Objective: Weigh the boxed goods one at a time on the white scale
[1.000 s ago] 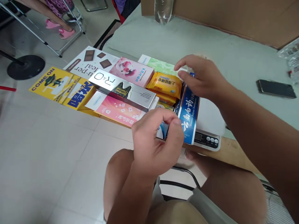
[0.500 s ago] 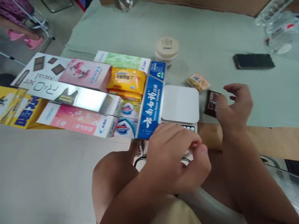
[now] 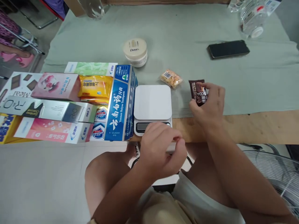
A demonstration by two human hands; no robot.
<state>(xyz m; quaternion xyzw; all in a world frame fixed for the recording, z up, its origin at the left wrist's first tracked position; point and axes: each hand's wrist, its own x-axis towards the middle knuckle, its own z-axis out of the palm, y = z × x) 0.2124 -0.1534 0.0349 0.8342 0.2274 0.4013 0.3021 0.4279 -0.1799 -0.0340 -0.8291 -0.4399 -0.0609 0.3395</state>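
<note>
My right hand [image 3: 209, 107] has its thumb and fingers around a brown cocoa snack packet [image 3: 198, 91], which lies on the cloth near the wooden edge. My left hand [image 3: 162, 149] is loosely curled in front of a white kitchen scale [image 3: 153, 102], and nothing shows in its fingers. It covers part of the scale's buttons and front. The scale's platform is bare. Between the scale and the cocoa packet, a little farther back, lies a clear packet of pale yellow snack [image 3: 171, 78].
A blue toothpaste box [image 3: 120, 102] stands left of the scale, beside several stacked boxes and a yellow soap packet [image 3: 95, 86]. Farther back are a Dove jar [image 3: 135, 52], a black phone [image 3: 229, 49] and a clear bottle [image 3: 253, 18]. A fan [image 3: 277, 174] is low at right.
My right hand's fingers have closed around the cocoa packet. My left hand stays curled near the scale. The whole view has shifted, so the table things appear farther left.
</note>
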